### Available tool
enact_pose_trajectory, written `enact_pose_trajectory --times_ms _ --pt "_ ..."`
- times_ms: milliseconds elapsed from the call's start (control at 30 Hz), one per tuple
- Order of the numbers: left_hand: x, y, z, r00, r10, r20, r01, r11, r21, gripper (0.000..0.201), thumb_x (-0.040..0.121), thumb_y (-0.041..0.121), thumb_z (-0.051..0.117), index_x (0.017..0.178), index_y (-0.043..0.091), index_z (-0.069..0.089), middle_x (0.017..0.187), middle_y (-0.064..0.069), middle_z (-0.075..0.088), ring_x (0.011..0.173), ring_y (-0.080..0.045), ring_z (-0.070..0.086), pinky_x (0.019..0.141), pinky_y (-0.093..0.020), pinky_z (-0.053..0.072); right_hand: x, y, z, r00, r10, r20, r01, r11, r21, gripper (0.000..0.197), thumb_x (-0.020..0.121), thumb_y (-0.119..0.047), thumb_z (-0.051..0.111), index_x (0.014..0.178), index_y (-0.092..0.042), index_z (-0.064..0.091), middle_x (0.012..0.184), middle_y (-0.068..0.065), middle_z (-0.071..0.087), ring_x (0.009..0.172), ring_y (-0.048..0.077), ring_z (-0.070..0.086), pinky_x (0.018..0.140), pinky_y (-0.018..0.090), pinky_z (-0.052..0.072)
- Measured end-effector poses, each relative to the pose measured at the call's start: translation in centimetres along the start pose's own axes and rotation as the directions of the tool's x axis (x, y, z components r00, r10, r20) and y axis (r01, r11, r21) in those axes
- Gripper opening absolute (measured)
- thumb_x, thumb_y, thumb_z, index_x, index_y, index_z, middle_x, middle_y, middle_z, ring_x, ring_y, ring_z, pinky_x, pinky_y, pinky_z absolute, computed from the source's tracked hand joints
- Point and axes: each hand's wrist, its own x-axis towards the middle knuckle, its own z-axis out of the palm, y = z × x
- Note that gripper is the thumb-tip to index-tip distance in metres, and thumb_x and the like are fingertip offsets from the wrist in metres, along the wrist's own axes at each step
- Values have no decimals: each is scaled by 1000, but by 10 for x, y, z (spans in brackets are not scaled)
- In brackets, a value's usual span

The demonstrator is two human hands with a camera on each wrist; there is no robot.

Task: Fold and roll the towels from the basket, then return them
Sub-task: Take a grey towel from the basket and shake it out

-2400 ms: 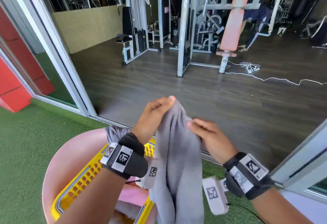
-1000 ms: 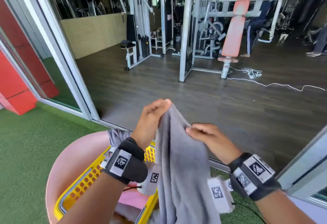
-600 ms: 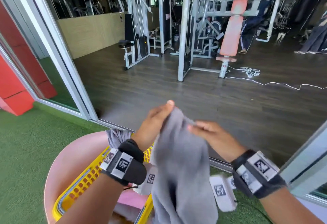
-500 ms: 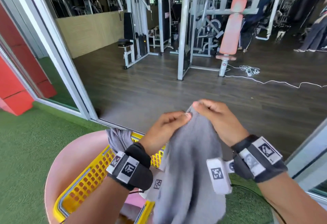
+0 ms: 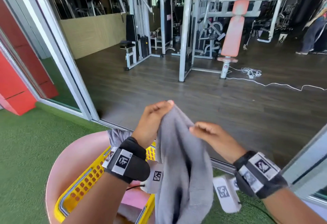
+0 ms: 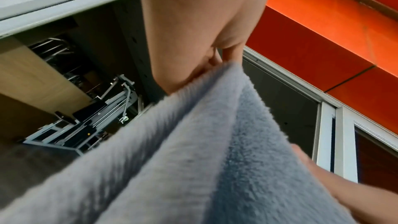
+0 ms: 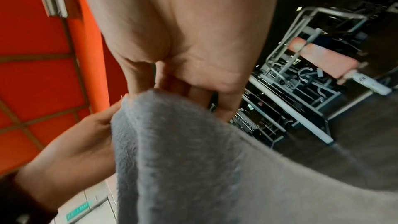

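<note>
Left hand [image 5: 152, 123] is raised, thumb and curled fingers pinching the top edge of the soft grey fleece towel [image 5: 182, 167]. Right hand [image 5: 210, 138] sits slightly lower and just beside it, fingers curled, pinching the same upper edge; the two hands stand close together with a short span of cloth between them. Both wrist views confirm cloth clamped under the fingertips. The towel hangs from this edge in loose, bunched vertical pleats, not spread flat, its lower end dropping out of frame in front of the yellow perforated plastic basket [image 5: 85, 177]. The basket rests on a round pale pink seat or stool [image 5: 70, 154]; a second grey towel [image 5: 116, 135] drapes over its far rim, and a pink cloth [image 5: 132, 199] lies inside. Green artificial turf [image 5: 26, 144] is underneath, with a sliding door track and gym machines beyond. Risk, as judged: the corners do not seem to be found yet, so a fold started from here would probably come out skewed. A pinch this shallow on thick pile could slip, dropping the towel onto the turf. The hanging end may also snag the basket rim.
</note>
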Motion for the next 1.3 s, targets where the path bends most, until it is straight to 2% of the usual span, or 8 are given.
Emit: enact_pose_trajectory --times_ms 233,333,433,533,633,833,1100,1300 --pt "-12 -7 34 990 -22 141 3 991 136 29 98 17 49 76 -2 53 73 -1 46 69 -7 42 62 -20 37 23 -34 -19 941 -145 -306 145 989 -23 29 93 -17 59 74 5 59 66 -3 46 65 4 40 62 19 33" --pt "2 5 17 995 28 -96 -30 999 -15 31 95 16 54 64 15 50 63 1 39 61 -11 36 59 -27 33 10 -12 -5 998 3 -61 -6 999 -47 41 89 -37 63 63 -10 47 68 -3 31 65 8 31 58 30 24" --pt "-4 1 18 999 -32 6 32 996 85 23 90 26 56 69 18 55 66 3 48 69 -14 44 74 -34 36 1 -4 -1 990 67 125 -69 998 12 31 89 -33 64 67 -12 56 72 -9 41 71 4 39 63 27 32" --pt "-21 -10 40 942 -204 266 179 977 117 28 100 22 48 105 3 67 100 1 68 99 -14 60 94 -30 45 13 -31 -21 986 -45 -160 59 995 82 23 91 -16 60 69 -11 64 68 -10 51 67 0 45 63 14 39" --pt "-13 -8 26 979 -50 199 33 996 85 41 95 23 54 95 -17 57 91 -12 57 88 -18 50 77 -32 43 14 -28 -27 979 -52 -199 49 999 -21 43 92 -20 61 52 -23 46 58 -14 32 57 2 30 52 18 26" --pt "-12 1 27 961 -24 275 -16 990 140 25 99 21 48 77 13 57 78 5 51 77 -7 46 74 -24 39 2 -12 -20 993 5 -120 -4 1000 7 39 86 -45 65 75 -9 67 72 -8 51 72 6 44 67 30 36" --pt "2 3 9 993 8 118 -6 1000 -19 17 97 17 52 84 9 58 78 -6 52 77 -17 48 67 -32 37 -6 -12 -19 984 151 -96 -154 988 -21 43 81 -54 67 67 -18 49 68 1 27 64 15 25 59 34 19" --pt "-12 -13 31 972 -38 231 26 998 55 30 95 23 54 99 -5 64 96 -9 63 90 -18 54 80 -35 46 16 -41 -32 952 -112 -285 86 991 -105 45 88 -27 66 59 -5 40 62 -3 29 59 6 29 53 23 24"
